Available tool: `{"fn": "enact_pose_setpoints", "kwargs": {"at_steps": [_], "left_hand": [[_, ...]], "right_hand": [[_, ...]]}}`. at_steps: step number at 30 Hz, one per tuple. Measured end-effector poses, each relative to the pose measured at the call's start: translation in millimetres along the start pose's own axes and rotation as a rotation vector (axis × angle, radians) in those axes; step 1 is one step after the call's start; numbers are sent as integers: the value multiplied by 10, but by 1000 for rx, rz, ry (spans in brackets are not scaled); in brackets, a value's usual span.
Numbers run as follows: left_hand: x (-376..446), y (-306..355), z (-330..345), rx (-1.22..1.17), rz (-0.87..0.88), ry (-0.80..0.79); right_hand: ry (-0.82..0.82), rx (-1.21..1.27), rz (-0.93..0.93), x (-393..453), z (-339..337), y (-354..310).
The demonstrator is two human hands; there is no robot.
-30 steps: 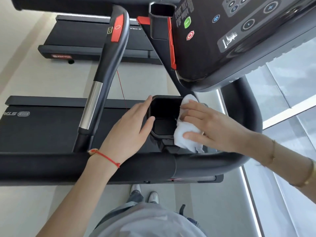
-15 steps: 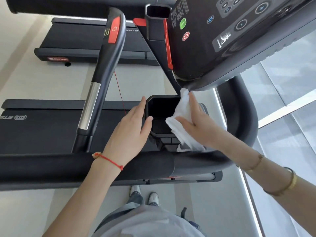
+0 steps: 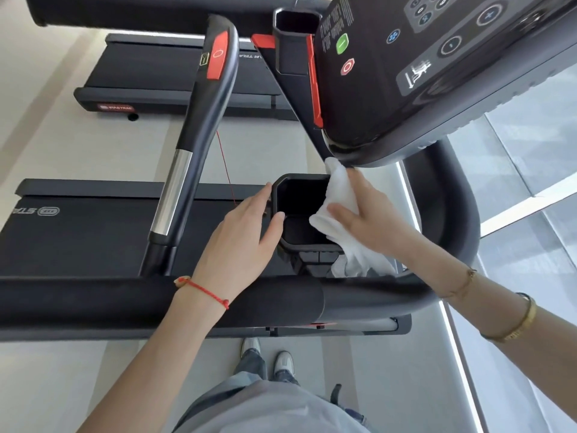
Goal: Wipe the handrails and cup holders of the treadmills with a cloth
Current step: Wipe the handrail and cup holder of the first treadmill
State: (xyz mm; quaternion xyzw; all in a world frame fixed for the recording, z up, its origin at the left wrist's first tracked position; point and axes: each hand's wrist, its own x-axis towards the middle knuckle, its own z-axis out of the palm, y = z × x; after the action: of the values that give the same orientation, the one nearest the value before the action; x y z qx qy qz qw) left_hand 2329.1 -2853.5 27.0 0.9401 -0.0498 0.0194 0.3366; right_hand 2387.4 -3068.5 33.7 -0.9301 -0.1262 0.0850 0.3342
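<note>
Cup holder [image 3: 304, 210] sits on the treadmill frame, just under the console [image 3: 437, 73] and just beyond the front crossbar handrail [image 3: 156, 303]. Cloth [image 3: 338, 214] is draped over the holder's right rim, one fold hanging inside, tail bunched below toward the crossbar.

Right hand [image 3: 371, 218] lies on the cloth, thumb and fingers curled round it, pressing it to the right wall. Left hand [image 3: 246, 235] is flat, fingers straight, thumb hooked over the left rim, bracing the holder, holding nothing.

Risks, my read:
- wipe only covers the rim and right wall; floor and far corners get skipped if the cloth doesn't go deeper
- loose tail could snag on the bracket under the holder
- knuckles are close to the console's lower edge; an upward stroke could clip it or press the buttons

Can't see: holder floor (dark, no detail), right fingertips under the cloth, dirt level. Second cup holder [image 3: 296, 39] is cut off behind the console; side handrail [image 3: 199, 126] looks untouched.
</note>
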Motion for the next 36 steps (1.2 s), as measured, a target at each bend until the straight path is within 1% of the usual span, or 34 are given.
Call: {"fn": "enact_pose_setpoints", "kwargs": {"at_steps": [6, 11, 14, 16, 19, 21, 27, 30, 32, 34, 36], "left_hand": [[-1, 10, -8, -8, 13, -5], [-2, 22, -16, -18, 11, -12], [2, 34, -13, -4, 16, -2], [4, 45, -13, -10, 20, -2], [-3, 54, -17, -28, 14, -10], [-6, 49, -22, -39, 4, -8], [-10, 30, -30, -67, -14, -9], [-9, 32, -21, -59, -5, -3], [-9, 39, -18, -48, -2, -4], [-7, 34, -18, -40, 5, -8], [-9, 25, -18, -31, 14, -13]], "right_hand": [[-72, -418, -139, 278, -52, -134], [-144, -651, -243, 479, -88, -262], [-139, -666, -281, 509, -76, -306], [-125, -676, -346, 539, -3, -349], [-167, -662, -459, 626, 109, -435], [-178, -664, -492, 653, 116, -438], [-115, -669, -379, 465, -59, -248], [-137, -502, -220, 273, -163, -93], [-155, -422, -161, 243, -171, -75], [-142, -454, -182, 334, -125, -124], [-137, -555, -231, 457, -85, -192]]}}
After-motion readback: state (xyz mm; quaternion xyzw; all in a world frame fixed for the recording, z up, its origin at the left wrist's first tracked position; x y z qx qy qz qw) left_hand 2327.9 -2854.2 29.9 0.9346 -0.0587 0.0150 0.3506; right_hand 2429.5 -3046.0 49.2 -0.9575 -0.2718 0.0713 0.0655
